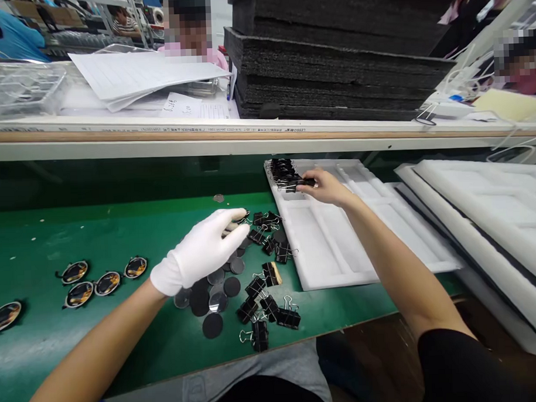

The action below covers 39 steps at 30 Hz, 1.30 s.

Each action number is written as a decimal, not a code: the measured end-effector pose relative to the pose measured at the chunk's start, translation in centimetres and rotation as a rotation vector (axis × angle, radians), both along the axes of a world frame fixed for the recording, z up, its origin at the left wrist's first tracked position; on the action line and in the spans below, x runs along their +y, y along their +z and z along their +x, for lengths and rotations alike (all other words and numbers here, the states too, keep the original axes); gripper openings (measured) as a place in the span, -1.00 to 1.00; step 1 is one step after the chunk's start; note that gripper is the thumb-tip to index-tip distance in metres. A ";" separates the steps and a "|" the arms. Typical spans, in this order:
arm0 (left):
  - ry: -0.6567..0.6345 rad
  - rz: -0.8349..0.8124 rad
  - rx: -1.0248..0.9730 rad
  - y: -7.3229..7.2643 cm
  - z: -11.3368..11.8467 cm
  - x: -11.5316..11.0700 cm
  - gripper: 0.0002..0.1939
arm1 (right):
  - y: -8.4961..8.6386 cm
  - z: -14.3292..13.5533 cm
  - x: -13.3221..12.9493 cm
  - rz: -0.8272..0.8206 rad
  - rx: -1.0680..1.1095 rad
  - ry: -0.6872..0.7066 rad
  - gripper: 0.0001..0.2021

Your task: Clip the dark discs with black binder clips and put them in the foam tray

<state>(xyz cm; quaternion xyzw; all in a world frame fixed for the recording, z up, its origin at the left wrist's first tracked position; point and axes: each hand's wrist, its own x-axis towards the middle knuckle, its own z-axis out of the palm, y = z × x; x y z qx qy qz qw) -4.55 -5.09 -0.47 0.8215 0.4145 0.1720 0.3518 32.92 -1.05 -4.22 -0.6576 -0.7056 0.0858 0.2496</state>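
Note:
My left hand (212, 244), in a white glove, hovers over the dark round discs (213, 325). Its thumb and fingers close around a small dark clip with wire handles (246, 216), mostly hidden by the fingertips. My bare right hand (322, 187) reaches to the top left compartment of the white foam tray (336, 275) and pinches a black clipped piece (308, 181). Beside it a row of black binder clips (282, 168) lines that compartment. Loose binder clips (269, 306) lie on the green table between the discs and the tray.
Several round lenses with dark rims (107, 283) lie at the left of the green table (137, 352). More white foam trays (491, 193) are stacked at the right. A shelf (138, 148) spans the back, holding papers (136, 76) and black foam sheets (334, 75). People sit beyond.

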 end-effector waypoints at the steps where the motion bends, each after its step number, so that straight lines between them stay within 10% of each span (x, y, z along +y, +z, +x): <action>1: -0.003 0.011 0.010 0.2 -0.1 0.1 -0.44 | -0.6 1.1 1.1 0.013 -0.020 -0.017 -0.78; 11: 0.046 -0.040 0.046 1.5 -1.1 0.6 -0.46 | -6.8 1.9 3.2 0.191 -0.093 -0.140 -0.69; 17: 0.088 0.043 0.117 1.3 -1.8 1.9 -0.44 | -6.4 1.0 1.7 0.352 -0.112 -0.146 -0.72; 24: -0.083 0.155 0.610 0.2 -4.2 3.5 -0.39 | -0.8 -6.5 -3.1 0.083 -0.027 0.512 -0.74; 28: 0.052 0.158 0.733 1.2 -6.5 4.0 -0.34 | -1.7 -10.0 -4.6 -0.005 -0.200 0.733 -0.70; 33: 0.302 0.186 0.686 2.1 -10.7 3.4 -0.33 | -5.7 -10.3 -4.9 0.276 -0.060 0.755 -0.78; 39: 0.321 0.087 0.852 -0.9 -15.7 2.3 -0.25 | -7.0 -9.6 -5.9 0.226 0.131 0.602 -0.81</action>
